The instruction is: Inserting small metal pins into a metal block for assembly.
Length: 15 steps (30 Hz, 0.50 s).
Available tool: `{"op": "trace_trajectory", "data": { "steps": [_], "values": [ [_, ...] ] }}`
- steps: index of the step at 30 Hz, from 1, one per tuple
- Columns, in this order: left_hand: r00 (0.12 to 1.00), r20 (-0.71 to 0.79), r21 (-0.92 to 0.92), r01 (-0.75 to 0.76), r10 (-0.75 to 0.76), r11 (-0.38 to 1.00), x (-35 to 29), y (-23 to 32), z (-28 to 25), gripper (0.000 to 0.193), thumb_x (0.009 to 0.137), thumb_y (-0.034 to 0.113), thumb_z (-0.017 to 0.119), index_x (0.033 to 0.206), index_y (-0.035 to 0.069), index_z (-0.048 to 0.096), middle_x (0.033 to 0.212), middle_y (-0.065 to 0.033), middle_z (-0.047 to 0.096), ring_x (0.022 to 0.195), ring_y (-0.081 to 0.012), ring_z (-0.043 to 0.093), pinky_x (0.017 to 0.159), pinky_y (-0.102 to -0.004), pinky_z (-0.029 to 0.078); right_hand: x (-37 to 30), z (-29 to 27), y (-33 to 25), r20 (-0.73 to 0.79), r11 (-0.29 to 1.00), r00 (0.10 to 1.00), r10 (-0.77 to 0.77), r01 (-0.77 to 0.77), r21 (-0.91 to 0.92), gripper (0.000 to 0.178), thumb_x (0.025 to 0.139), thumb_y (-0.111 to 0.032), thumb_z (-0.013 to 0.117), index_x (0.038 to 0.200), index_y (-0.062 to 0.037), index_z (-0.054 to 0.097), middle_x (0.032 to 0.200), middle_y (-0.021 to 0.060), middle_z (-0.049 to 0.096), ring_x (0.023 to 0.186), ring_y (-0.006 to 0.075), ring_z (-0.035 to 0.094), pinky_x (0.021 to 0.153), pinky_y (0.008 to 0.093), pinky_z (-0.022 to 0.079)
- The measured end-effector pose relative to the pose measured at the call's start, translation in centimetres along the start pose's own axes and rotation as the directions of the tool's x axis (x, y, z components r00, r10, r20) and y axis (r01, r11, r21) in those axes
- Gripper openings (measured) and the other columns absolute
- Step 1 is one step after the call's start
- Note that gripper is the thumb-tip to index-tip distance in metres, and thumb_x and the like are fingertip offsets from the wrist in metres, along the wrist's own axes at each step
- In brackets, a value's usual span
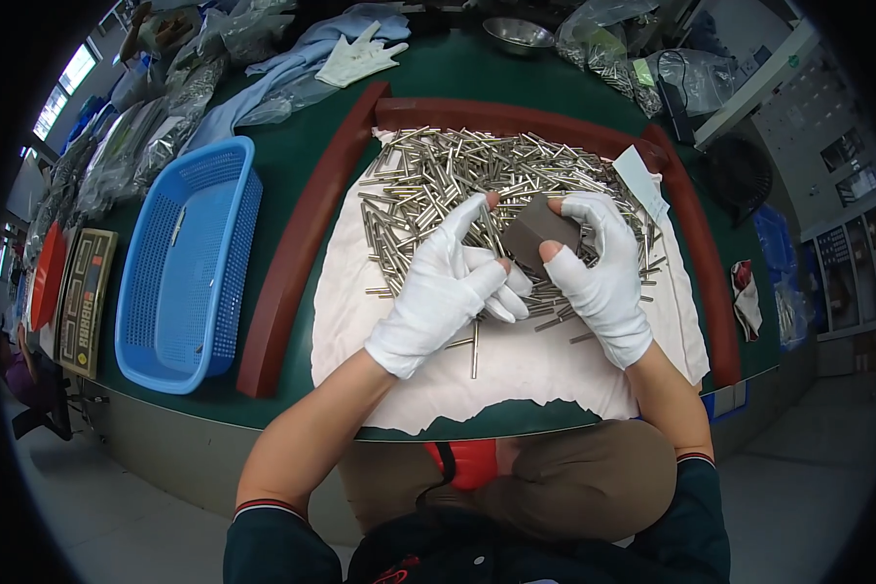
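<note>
The grip of the right hand (603, 277) is closed on a dark grey block (535, 237), which is pinched between the bare thumb tip and fingertips of a white glove. The grip of the left hand (448, 287) is closed on a thin metal rod (488, 226), held upright against the block's left edge. Both are held just above a heap of metal rods (477, 175) spread on a white cloth (360, 292), which is laid on the green desk (302, 146) inside a curved brown rail (297, 253).

Several risks can be judged from here. The rod is held only near its lower part, so it could be twisted out of the fingers if it is pressed sideways against the block. The block is gripped at its edges, and a slip could be caused by the smooth glove fabric. Anything dropped would be lost among the many like rods below. One loose rod (474, 350) lies near the cloth's front edge and could be rolled off by a wrist. The blue basket (190, 263) stands well apart to the left.
</note>
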<state>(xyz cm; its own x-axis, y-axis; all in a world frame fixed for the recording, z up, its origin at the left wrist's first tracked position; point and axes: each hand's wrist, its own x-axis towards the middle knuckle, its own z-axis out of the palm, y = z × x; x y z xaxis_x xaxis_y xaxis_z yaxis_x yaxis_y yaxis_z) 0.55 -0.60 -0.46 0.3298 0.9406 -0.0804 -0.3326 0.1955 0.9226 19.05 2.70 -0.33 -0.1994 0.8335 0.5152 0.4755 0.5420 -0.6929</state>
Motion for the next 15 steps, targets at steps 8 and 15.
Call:
{"op": "trace_trajectory", "data": {
  "steps": [8, 15],
  "values": [
    [1.000, 0.009, 0.036, -0.018, 0.017, 0.999, 0.0, -0.1, 0.2, 0.069, 0.088, -0.004, 0.047, 0.146, 0.003, 0.011, 0.084, -0.0165, 0.065, 0.065, -0.0195, 0.066, 0.059, -0.0274, 0.055, 0.3, -0.7, 0.7, -0.054, 0.993, 0.998, -0.038, 0.031, -0.112, 0.038, 0.067, -0.020, 0.074, 0.096, 0.0003, 0.060, 0.097, 0.0125, 0.058, 0.091, 0.0261, 0.059, 0.082, 0.0339, 0.047],
    [0.999, 0.032, -0.014, -0.041, 0.041, 0.999, 0.0, 0.0, 0.1, 0.068, 0.088, -0.005, 0.045, 0.146, 0.005, 0.012, 0.086, -0.0162, 0.065, 0.068, -0.0191, 0.066, 0.061, -0.0287, 0.055, 0.1, -0.6, -0.1, -0.032, 0.988, 0.987, -0.155, 0.154, -0.012, 0.043, 0.066, -0.021, 0.074, 0.100, -0.0010, 0.057, 0.101, 0.0131, 0.057, 0.092, 0.0268, 0.058, 0.083, 0.0354, 0.047]
  ]
}}
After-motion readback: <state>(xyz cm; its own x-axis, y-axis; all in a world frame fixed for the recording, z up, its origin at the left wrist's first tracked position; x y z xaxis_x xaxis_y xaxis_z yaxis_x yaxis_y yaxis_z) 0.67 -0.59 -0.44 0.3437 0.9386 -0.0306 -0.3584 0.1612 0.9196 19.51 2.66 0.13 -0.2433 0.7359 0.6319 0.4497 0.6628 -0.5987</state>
